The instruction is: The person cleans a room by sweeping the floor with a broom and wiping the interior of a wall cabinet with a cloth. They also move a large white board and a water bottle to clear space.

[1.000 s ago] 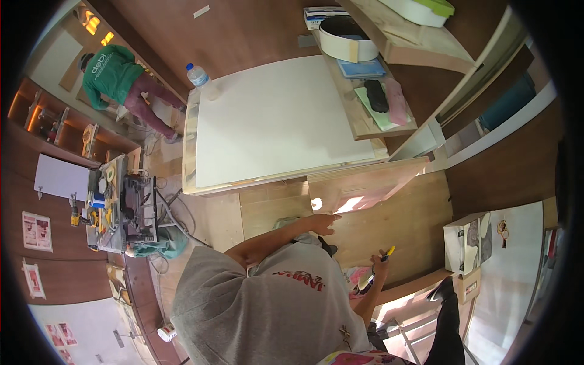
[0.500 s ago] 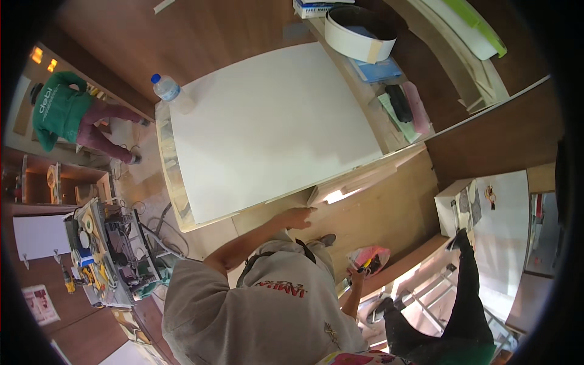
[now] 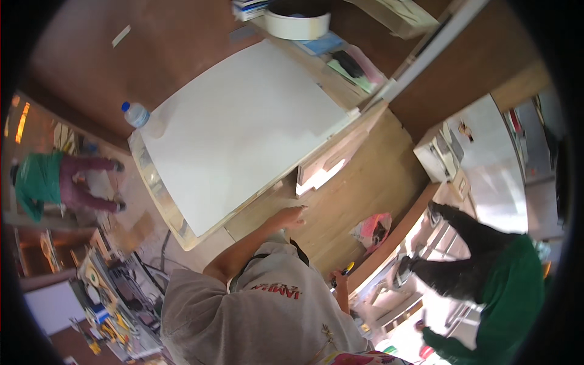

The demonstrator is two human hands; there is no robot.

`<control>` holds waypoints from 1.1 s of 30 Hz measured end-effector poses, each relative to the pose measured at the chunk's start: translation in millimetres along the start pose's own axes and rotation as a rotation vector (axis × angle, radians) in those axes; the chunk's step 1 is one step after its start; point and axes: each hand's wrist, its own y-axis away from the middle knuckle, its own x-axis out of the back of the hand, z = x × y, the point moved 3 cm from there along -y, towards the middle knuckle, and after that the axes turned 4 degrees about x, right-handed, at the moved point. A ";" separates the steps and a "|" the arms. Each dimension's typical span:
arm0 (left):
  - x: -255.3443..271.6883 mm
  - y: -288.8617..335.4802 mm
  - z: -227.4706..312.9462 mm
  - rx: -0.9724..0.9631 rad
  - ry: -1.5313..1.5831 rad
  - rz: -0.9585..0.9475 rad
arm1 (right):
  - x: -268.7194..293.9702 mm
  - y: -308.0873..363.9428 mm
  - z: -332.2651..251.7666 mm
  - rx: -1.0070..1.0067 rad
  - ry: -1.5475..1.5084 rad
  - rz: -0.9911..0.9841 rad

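Note:
My left hand (image 3: 292,217) hangs in front of my waist near the front edge of a white-topped worktable (image 3: 243,134). Its fingers are loosely stretched out, with nothing visible in them. Lower and to the right, my right hand (image 3: 341,283) is closed around a small yellow-and-black hand tool (image 3: 348,267). Its exact kind is too small to make out. A pink-and-clear plastic bag (image 3: 373,231) lies beyond that hand, apart from it.
A water bottle (image 3: 135,114) stands at the table's left corner. Boards (image 3: 325,164) lean under its front edge. Coiled edging strip (image 3: 298,25) lies on the back ledge. A co-worker in green (image 3: 511,298) is at right, near a ladder; another (image 3: 42,179) bends at far left. Tools crowd a bench (image 3: 115,304).
My right hand has drawn away from the plastic bag, with the yellow-and-black tool in it. The view has turned, bringing more of the right co-worker in. My left hand stays by my waist.

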 end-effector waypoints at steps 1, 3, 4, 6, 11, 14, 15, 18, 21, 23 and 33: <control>-8.2 4.3 8.4 -0.043 -0.025 -0.022 | -5.0 7.9 8.3 0.005 0.003 0.027; -30.4 10.5 30.1 -0.128 -0.092 -0.119 | -9.9 37.5 27.3 -0.003 -0.026 0.121; -40.4 23.0 35.0 -0.137 -0.108 -0.167 | -11.9 52.1 41.8 -0.007 -0.042 0.127; -62.3 43.2 34.4 -0.181 -0.202 -0.268 | -19.2 82.7 69.0 -0.005 -0.094 0.146; -125.6 74.3 37.7 -0.334 -0.281 -0.544 | -16.6 167.8 183.7 -0.111 -0.369 0.347; -139.2 77.8 32.1 -0.231 -0.264 -0.792 | -16.5 205.9 248.2 -0.125 -0.484 0.504; -144.9 74.7 30.8 -0.193 -0.271 -0.845 | -16.4 221.2 252.9 -0.176 -0.360 0.508; -143.0 66.7 16.7 -0.234 -0.308 -0.741 | -27.4 253.3 255.2 -0.102 -0.225 0.745; -134.8 59.1 4.1 -0.405 -0.575 -0.900 | -67.5 287.9 249.6 -0.140 -0.296 1.053; -140.0 47.6 -11.8 -0.462 -0.707 -1.035 | -100.7 326.0 271.6 -0.149 -0.203 1.169; -133.8 72.7 -0.8 -0.402 -0.835 -0.879 | -220.6 426.7 384.9 -0.685 -0.968 1.021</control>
